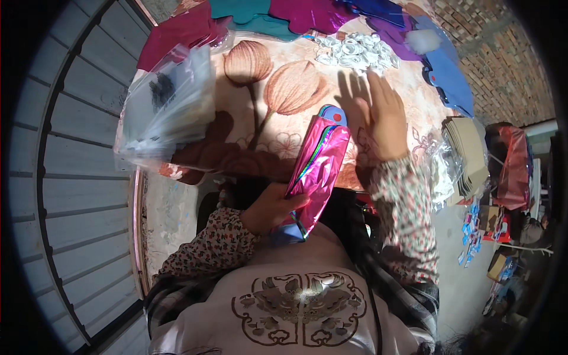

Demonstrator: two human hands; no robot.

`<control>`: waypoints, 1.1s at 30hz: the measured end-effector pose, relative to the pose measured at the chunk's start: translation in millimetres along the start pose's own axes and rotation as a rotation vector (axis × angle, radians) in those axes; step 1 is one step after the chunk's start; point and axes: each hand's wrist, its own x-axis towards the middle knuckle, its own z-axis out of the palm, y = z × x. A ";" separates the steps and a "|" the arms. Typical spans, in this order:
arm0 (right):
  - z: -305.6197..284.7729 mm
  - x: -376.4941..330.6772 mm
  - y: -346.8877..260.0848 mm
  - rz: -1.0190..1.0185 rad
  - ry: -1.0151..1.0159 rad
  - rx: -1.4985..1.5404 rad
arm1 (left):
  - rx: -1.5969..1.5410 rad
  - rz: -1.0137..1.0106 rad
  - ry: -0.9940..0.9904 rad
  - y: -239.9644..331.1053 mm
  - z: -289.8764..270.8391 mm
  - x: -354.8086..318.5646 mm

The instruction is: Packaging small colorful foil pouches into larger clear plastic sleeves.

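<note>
My left hand (273, 207) is closed around the lower part of a folded shiny pink foil bundle (325, 160), tilted up and to the right over the table's near edge. Blue shows at both ends of the bundle, with a red dot on the rounded upper tip. A thin green and blue edge runs along the fold. My right hand (388, 118) is raised above the table with its fingers stretched out and nothing visible in it. Just beyond its fingertips lies a heap of small white loops (358, 52).
Flat shiny foil pieces in teal (251, 21), magenta (302, 15) and blue (449, 77) line the far side of the flowered tablecloth (236, 89). Clear plastic bags (171, 106) lie at left. Brown cards (464, 151) sit at the right edge, beside other bagged items.
</note>
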 end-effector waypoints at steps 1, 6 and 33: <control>-12.9 -11.9 -11.5 0.107 -0.014 0.291 | -0.010 0.027 0.015 -1.4 -0.5 -2.8; -34.5 -76.3 -48.8 -0.149 -0.055 0.404 | -0.322 0.079 0.042 8.7 14.6 -1.2; -6.5 -125.5 -40.0 -0.275 0.040 0.415 | 0.474 0.975 0.216 -43.0 9.1 43.2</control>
